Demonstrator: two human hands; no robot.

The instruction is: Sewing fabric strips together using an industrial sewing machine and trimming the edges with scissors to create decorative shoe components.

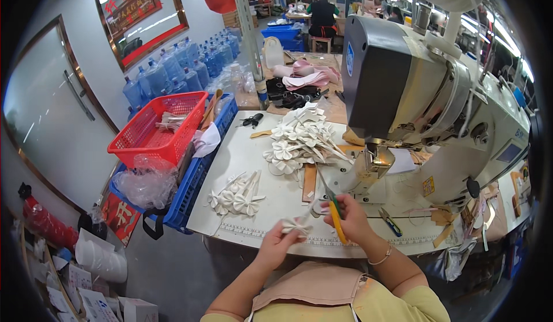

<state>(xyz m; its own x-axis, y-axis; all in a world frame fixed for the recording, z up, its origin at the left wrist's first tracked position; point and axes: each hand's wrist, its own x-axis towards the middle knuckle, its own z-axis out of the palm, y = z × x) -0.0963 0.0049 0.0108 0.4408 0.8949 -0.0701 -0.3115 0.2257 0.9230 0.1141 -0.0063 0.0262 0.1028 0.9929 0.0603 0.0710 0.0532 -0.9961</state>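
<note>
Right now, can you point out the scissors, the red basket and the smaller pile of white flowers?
Scissors [336, 223]: head view, yellow handle.
Red basket [189, 130]: head view, right side wall.
Smaller pile of white flowers [238, 198]: head view, middle of the pile.

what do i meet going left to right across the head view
Frosted glass door, red basket, smaller pile of white flowers, left hand holding a white flower, right hand holding scissors, small snips

White flower [296, 228] and scissors [342, 225] in hand

The white flower, its petals looped, is pinched in the left hand [279, 242]. The scissors, green-and-yellow handled, lie in the right hand [352, 221], blades pointing away and slanting left.
</note>
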